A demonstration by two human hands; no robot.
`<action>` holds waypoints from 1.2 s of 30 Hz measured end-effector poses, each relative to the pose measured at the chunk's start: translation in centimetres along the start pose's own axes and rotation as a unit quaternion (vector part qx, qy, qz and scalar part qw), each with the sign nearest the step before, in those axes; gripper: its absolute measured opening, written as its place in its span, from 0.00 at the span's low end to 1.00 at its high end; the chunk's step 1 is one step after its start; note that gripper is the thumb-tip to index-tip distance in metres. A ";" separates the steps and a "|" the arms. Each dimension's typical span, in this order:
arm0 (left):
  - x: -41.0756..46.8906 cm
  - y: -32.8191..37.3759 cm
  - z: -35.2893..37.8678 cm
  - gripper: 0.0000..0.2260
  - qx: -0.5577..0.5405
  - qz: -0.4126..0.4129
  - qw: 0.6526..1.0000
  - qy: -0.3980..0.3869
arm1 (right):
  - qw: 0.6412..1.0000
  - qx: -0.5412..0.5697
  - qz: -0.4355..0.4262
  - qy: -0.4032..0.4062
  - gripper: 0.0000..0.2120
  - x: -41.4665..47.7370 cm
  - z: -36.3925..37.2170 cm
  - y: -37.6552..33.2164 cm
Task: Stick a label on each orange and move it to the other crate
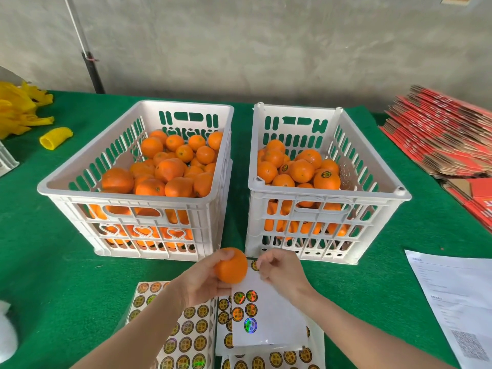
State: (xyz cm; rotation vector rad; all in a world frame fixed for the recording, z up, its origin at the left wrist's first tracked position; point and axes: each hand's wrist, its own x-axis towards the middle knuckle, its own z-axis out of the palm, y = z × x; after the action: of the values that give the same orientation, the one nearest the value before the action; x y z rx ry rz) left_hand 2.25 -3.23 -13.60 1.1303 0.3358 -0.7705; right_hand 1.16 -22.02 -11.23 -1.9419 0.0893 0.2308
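Two white slatted crates stand side by side on the green table. The left crate (80, 177) holds unlabelled oranges; in the right crate (372, 182) some oranges carry round labels. My left hand (202, 283) grips one orange (231, 266) in front of the crates. My right hand (282, 272) is just right of it, fingers curled, pinching a round label (255, 265) by the orange. Below the hands lie label sheets (191, 336) with gold and holographic stickers, and a mostly emptied sheet (277, 315) on top.
Yellow foam net sleeves (24, 113) lie at the far left. Flattened red cartons (442, 139) are stacked at the right. A printed paper (458, 302) lies at the near right. A white object (6, 334) sits at the near left edge.
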 end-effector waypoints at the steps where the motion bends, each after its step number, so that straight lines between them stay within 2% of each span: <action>1: -0.2 -0.1 0.1 0.36 0.041 0.001 0.999 0.017 | 1.000 0.015 0.009 0.012 0.16 0.0 -0.2 -0.1; 3: -0.5 -0.1 0.4 0.37 0.172 0.017 0.983 0.056 | 0.999 0.032 0.009 0.032 0.16 0.0 -0.4 -0.5; 5: -0.8 0.1 0.8 0.31 0.282 0.056 0.954 0.088 | 0.997 0.065 0.006 0.047 0.14 0.0 -0.7 -1.1; 7: -1.6 0.8 1.5 0.25 0.322 0.114 0.936 0.088 | 0.991 0.123 0.000 0.051 0.12 -0.1 -1.2 -1.9; 9: -2.5 1.5 2.1 0.28 0.331 0.168 0.927 0.063 | 0.982 0.183 -0.007 0.042 0.11 -0.1 -1.8 -2.9; 13: -3.9 2.7 3.5 0.35 0.277 0.240 0.930 0.017 | 0.962 0.272 -0.011 0.012 0.10 -0.6 -2.5 -5.1; 17: -4.6 3.8 4.8 0.35 0.067 0.217 0.971 -0.074 | 0.951 0.307 -0.016 -0.016 0.06 -1.1 -3.0 -6.8; 19: -4.7 4.3 5.3 0.40 -0.021 0.188 0.978 -0.089 | 0.947 0.320 -0.021 -0.016 0.06 -1.3 -3.2 -7.3; 21: -4.9 4.7 5.8 0.44 -0.088 0.161 0.978 -0.095 | 0.952 0.304 -0.035 -0.015 0.07 -1.4 -3.4 -7.6; 24: -5.1 5.3 6.6 0.33 -0.119 0.129 0.980 -0.089 | 0.969 0.232 -0.087 -0.011 0.08 -1.7 -3.8 -8.0; 28: -5.2 5.5 7.0 0.30 -0.104 0.119 0.982 -0.100 | 0.977 0.118 -0.176 -0.009 0.13 -2.0 -4.0 -8.8; 32: -5.3 5.7 7.3 0.28 -0.092 0.117 0.983 -0.110 | 0.967 -0.018 -0.253 0.023 0.08 -2.0 -3.9 -9.1; 36: -5.4 5.6 7.3 0.25 -0.094 0.119 0.982 -0.114 | 0.952 -0.065 -0.293 0.056 0.05 -2.0 -3.6 -8.9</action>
State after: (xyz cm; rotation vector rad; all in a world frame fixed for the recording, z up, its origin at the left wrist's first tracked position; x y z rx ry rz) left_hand 1.42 -6.62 -3.44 0.8742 0.0761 -0.6349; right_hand 1.21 -22.13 -1.42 -2.0192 -0.4339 -0.2755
